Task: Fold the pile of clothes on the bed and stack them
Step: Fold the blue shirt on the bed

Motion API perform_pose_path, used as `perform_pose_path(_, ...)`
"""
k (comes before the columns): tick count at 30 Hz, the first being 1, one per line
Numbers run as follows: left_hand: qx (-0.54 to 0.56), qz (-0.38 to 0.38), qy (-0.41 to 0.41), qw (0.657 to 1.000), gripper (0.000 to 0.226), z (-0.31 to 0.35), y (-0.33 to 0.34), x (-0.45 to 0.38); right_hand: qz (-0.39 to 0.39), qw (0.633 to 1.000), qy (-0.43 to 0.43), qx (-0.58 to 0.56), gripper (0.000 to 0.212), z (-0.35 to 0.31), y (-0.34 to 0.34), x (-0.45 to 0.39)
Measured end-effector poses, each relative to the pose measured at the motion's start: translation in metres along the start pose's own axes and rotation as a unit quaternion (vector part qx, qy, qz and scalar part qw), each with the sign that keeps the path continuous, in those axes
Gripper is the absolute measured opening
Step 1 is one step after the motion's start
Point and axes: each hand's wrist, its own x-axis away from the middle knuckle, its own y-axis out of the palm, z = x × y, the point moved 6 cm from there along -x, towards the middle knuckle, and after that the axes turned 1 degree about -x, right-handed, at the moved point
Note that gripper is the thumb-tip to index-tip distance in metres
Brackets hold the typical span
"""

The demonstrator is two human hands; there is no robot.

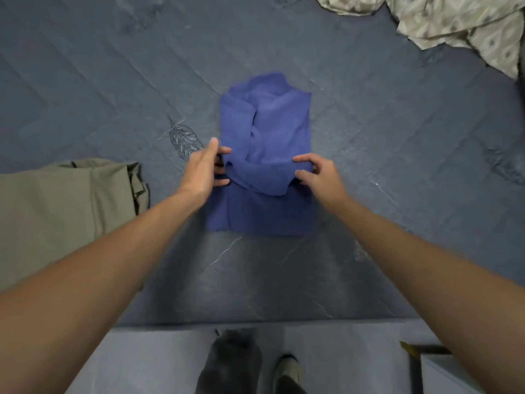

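Shirt (265, 155), blue, lies mid-frame on the grey-blue bed cover (113, 81), partly folded with its upper part bunched. Left hand (203, 169) grips the shirt's left edge, fingers curled round the cloth, thumb up. Right hand (318, 174) pinches a folded band of the same shirt at its right edge (thumb and forefinger on the fabric). Olive garment (65, 206) sits folded at the left edge of the frame, well apart from the shirt. Patterned pale cloth (460, 21) lies crumpled in the upper right corner. Person's feet show at bottom centre, blurred.
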Motion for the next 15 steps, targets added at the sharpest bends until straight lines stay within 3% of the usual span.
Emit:
perform_pose_path(11, -0.010, 0.002, 0.020, 1.000, 0.038, 0.055, 0.018, -0.108, 0.012, 0.996, 0.029, -0.079, 0.032, -0.033, -0.007, -0.113)
perform_pose_path(13, -0.005, 0.007, 0.024, 1.000, 0.032, 0.054, 0.023, -0.111, 0.008, 0.997, 0.027, -0.077, 0.033, -0.028, -0.008, -0.118)
perform_pose_path(15, 0.002, 0.016, 0.047, 0.999, 0.016, 0.051, 0.023, -0.109, -0.002, 0.998, 0.010, -0.068, 0.047, -0.025, -0.007, -0.117)
